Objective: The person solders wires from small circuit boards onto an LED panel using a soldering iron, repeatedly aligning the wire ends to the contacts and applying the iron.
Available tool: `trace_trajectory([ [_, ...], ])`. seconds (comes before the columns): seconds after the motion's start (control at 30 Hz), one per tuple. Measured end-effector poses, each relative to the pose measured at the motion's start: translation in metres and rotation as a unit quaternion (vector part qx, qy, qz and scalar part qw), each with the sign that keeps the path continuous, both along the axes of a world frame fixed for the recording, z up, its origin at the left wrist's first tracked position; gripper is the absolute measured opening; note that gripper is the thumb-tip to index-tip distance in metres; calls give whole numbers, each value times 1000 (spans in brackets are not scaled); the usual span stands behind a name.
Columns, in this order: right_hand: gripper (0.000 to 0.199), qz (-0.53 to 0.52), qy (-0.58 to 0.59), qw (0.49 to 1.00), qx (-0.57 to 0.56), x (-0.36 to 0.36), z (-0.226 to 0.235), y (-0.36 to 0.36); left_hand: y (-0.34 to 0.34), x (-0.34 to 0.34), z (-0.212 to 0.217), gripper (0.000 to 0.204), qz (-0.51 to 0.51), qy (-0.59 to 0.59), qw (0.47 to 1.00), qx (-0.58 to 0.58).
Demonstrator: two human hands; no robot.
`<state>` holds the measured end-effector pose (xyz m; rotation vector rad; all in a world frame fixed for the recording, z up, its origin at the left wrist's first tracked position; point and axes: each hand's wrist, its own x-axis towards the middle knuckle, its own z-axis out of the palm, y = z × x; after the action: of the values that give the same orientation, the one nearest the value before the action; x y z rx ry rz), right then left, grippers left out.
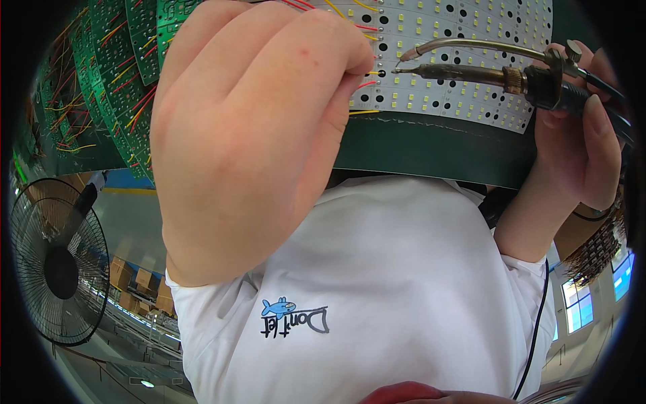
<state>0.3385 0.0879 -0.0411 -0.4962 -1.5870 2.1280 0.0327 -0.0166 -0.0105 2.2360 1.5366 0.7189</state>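
While the left hand [245, 128] curls over the left edge of the white board [474, 101], its thumb and forefinger come close together beside a yellow wire [373, 73]; the back of the hand hides the fingertips' contact, so I cannot tell whether they clamp it. That wire reaches the board's left-edge row of solder spots. Right of the board, the right hand [572, 151] is wrapped around a soldering iron [464, 73], whose tip hovers over the board, just beside that row. Clipped above the iron, a metal tube [484, 44] bends down toward the same tip. Green boards [114, 60] with loose wires lie left of the white board.

To solder well here, I would hold the wire flat on its spot, warm both together, feed solder sparingly, then lift the iron before releasing. Fingers so near the hot tip risk a burn.
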Motion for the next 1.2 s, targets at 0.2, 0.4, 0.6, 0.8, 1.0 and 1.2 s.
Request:
trace_trajectory([
  [0.2, 34, -7, -11, 996, 84, -8, 4, -1, 2, 0, -7, 18, -10, 15, 999, 46],
  [0.4, 33, -42, 10, 999, 27, -5, 2, -3, 4, -3, -4, 20, -30, 35, 998, 52],
  [0.6, 36, -66, 0, 997, 30, 1, -2, -7, 6, -3, -4, 20, -31, 30, 998, 43],
  [0.8, 35, -82, 14, 997, -4, 1, -5, -10, 5, -4, -4, 19, -36, 30, 998, 43],
  [1.0, 31, -102, 5, 995, 18, -2, -3, -13, 6, -4, -3, 19, -34, 27, 998, 36],
  [1.2, 21, -98, 17, 995, 4, -7, -2, -10, 6, -2, -1, 18, -30, 22, 999, 26],
])
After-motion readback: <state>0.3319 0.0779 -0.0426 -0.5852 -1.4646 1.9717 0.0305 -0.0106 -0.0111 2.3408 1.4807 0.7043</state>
